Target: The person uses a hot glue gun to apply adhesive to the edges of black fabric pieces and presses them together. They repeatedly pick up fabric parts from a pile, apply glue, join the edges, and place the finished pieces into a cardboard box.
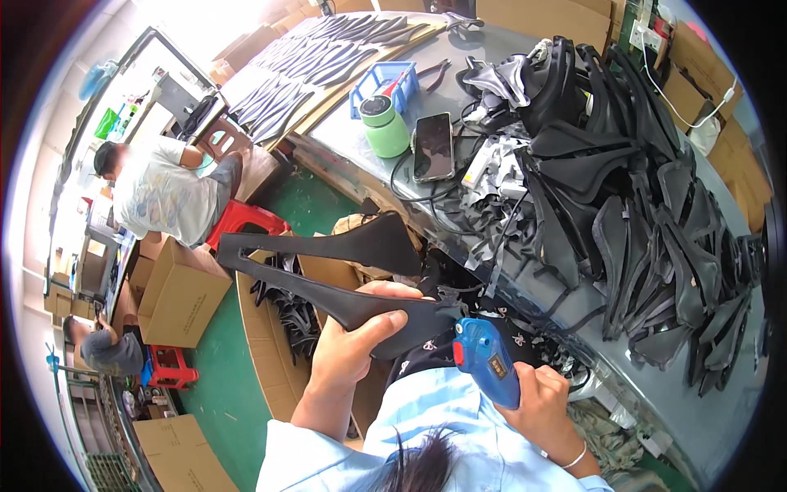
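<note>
My left hand (361, 332) grips a black bicycle saddle (373, 244), thumb on top and fingers beneath. The saddle is forked, with a long gap down its middle, and its narrow end points left. In my right hand (541, 402) is a blue handheld power cutter (492, 365) with a red button and a small display. Its head meets the saddle's right end, where a ragged dark flap of material sticks out. The cutter's blade is too small to make out.
On the grey table (648, 394) lie many black saddle pieces (631, 238) and grey scraps (500, 176). A phone (433, 146), green jar (384, 131), blue basket (361, 94) and pliers (434, 74) sit farther back. Two people work at left, near cardboard boxes (184, 287).
</note>
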Motion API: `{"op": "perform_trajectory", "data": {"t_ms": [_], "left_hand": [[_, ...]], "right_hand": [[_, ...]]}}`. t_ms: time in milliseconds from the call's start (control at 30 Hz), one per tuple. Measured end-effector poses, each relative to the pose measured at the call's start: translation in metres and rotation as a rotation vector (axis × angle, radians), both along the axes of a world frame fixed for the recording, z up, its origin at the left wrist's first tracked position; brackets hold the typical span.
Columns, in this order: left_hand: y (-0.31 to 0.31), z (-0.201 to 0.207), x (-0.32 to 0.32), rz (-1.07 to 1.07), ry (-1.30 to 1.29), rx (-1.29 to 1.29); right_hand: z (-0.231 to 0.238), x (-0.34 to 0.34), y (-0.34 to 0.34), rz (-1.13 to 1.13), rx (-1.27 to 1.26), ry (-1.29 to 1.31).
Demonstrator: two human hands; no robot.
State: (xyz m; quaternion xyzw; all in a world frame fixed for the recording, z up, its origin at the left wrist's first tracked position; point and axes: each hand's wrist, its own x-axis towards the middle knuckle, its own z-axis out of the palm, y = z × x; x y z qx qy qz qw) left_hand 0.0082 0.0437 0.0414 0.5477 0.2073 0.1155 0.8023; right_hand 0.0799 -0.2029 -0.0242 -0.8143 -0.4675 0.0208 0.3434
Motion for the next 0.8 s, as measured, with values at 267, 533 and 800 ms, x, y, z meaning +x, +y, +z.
{"op": "perform_trajectory", "data": {"t_ms": [267, 533, 800], "left_hand": [[-0.004, -0.014, -0.009, 0.024, 0.141, 0.134], [0.061, -0.140, -0.098, 0.634, 0.358, 0.023], [0.091, -0.303, -0.250, 1.777, 0.139, -0.276]], "right_hand": [[-0.002, -0.007, 0.009, 0.029, 0.009, -0.024], [-0.019, -0.007, 0.006, -0.073, -0.061, 0.066], [-0.038, -0.019, -0.002, -0.114, -0.191, 0.264]]}}
